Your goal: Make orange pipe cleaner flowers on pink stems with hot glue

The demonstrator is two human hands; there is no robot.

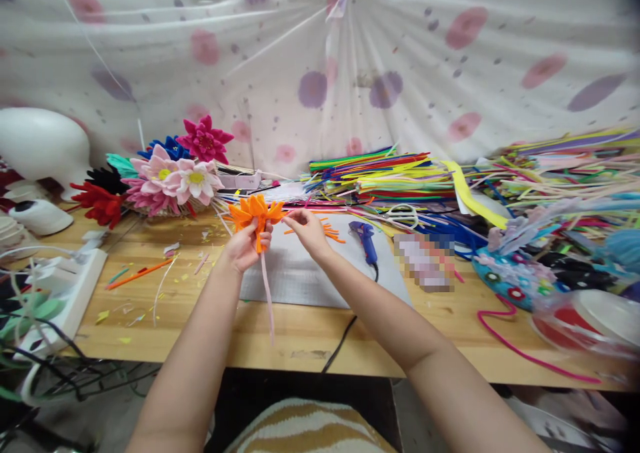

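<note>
An orange fuzzy flower stands upright in my left hand, whose fingers are wrapped round its base. A pale pink stem hangs down below that hand. My right hand is just right of the flower, fingers pinched together at the tip of an orange petal. Short orange pieces lie behind my right hand on a grey board. A blue glue gun rests on the board's right part.
Finished flowers stand at the back left, near a white power strip. Bundles of coloured stems and white-handled scissors lie behind the board. A decorated blue item and a plastic-wrapped container sit at the right.
</note>
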